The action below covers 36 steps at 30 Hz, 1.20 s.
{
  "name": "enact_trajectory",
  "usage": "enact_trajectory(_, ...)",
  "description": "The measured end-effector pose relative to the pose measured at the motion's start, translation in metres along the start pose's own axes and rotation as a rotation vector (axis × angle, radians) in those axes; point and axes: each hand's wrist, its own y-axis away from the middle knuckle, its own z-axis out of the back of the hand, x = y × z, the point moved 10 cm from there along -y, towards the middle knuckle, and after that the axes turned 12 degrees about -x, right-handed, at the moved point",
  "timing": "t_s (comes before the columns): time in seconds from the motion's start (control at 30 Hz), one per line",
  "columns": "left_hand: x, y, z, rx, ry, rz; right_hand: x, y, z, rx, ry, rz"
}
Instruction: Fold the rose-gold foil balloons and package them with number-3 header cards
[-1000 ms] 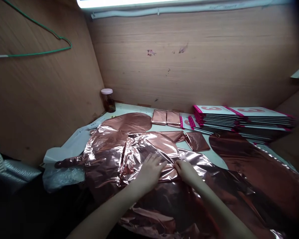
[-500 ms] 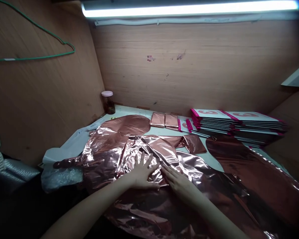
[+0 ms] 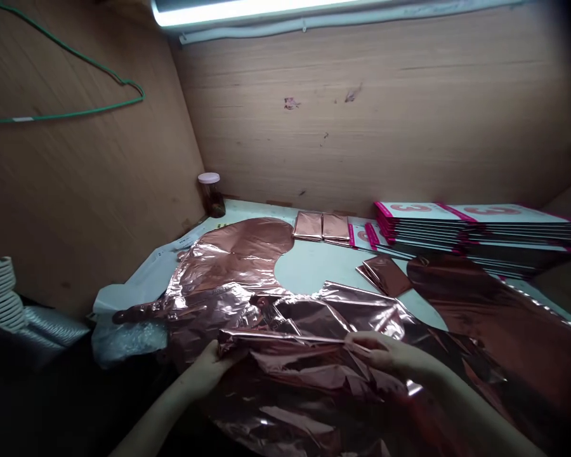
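A shiny rose-gold foil balloon (image 3: 295, 374), uninflated and creased, is raised at its folded edge between my two hands. My left hand (image 3: 212, 365) grips the left end of that edge, its fingertips hidden by the foil. At the right end, my right hand (image 3: 375, 349) pinches the edge between thumb and fingers. More flat foil balloons (image 3: 238, 247) spread under and around it, one with a rounded end at the back left. A folded foil packet (image 3: 385, 274) lies just beyond my right hand.
Two small folded foil squares (image 3: 321, 226) lie near the back wall. Pink-edged packages (image 3: 419, 222) printed with a 3 are stacked at the back right. A lidded jar (image 3: 212, 195) stands in the back left corner, and a crumpled clear bag (image 3: 128, 343) lies left. A green hanger (image 3: 76, 113) hangs on the left wall.
My hands were flat and spread on the foil; now they have moved apart and toward me, gripping and lifting a folded edge. Bare table shows behind it where foil lay.
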Motion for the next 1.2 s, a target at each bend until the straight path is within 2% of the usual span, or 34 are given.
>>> enact_trajectory(0.03,0.004,-0.003,0.001,-0.044,0.018,0.009,-0.007,-0.003,0.002,0.004,-0.152,-0.037)
enact_trajectory(0.1,0.008,-0.011,0.0,-0.052,0.02,0.034,-0.026,-0.008,0.007,-0.068,-0.35,-0.145)
enact_trajectory(0.2,0.006,-0.023,0.001,-0.03,-0.031,0.074,-0.053,-0.01,0.014,-0.271,-0.315,-0.306)
enact_trajectory(0.27,0.006,-0.032,0.0,-0.016,-0.074,0.1,-0.06,-0.01,0.007,-0.301,-0.26,-0.364)
enact_trajectory(0.33,0.008,-0.042,-0.002,-0.01,-0.114,0.129,-0.06,-0.013,0.004,-0.348,-0.249,-0.358)
enact_trajectory(0.47,0.012,-0.058,-0.01,-0.008,-0.165,0.13,-0.063,-0.009,0.027,-0.683,-0.134,-0.259)
enact_trajectory(0.53,0.01,-0.063,-0.01,-0.038,-0.191,0.106,-0.068,-0.006,0.035,-0.767,-0.079,-0.238)
enact_trajectory(0.7,-0.003,-0.06,0.0,-0.158,-0.222,0.028,-0.067,-0.009,0.038,-0.77,-0.064,-0.183)
enact_trajectory(0.77,-0.005,-0.054,-0.001,-0.155,-0.192,0.024,-0.061,-0.008,0.035,-0.759,-0.073,-0.17)
enact_trajectory(0.87,-0.007,-0.039,-0.004,-0.082,-0.072,0.021,-0.052,0.004,0.03,-0.737,-0.105,-0.154)
enact_trajectory(0.97,-0.013,-0.019,-0.002,0.008,0.062,-0.06,-0.046,0.033,0.025,-0.679,-0.171,-0.068)
enact_trajectory(1.07,-0.021,0.005,-0.007,0.203,-0.032,-0.25,-0.044,0.062,0.006,-0.467,-0.175,0.011)
enact_trajectory(1.13,-0.021,0.018,-0.015,0.327,-0.147,-0.346,-0.046,0.074,-0.009,-0.324,-0.124,-0.003)
enact_trajectory(1.2,-0.015,0.018,-0.014,0.31,-0.211,-0.307,-0.055,0.078,-0.01,-0.344,-0.127,-0.107)
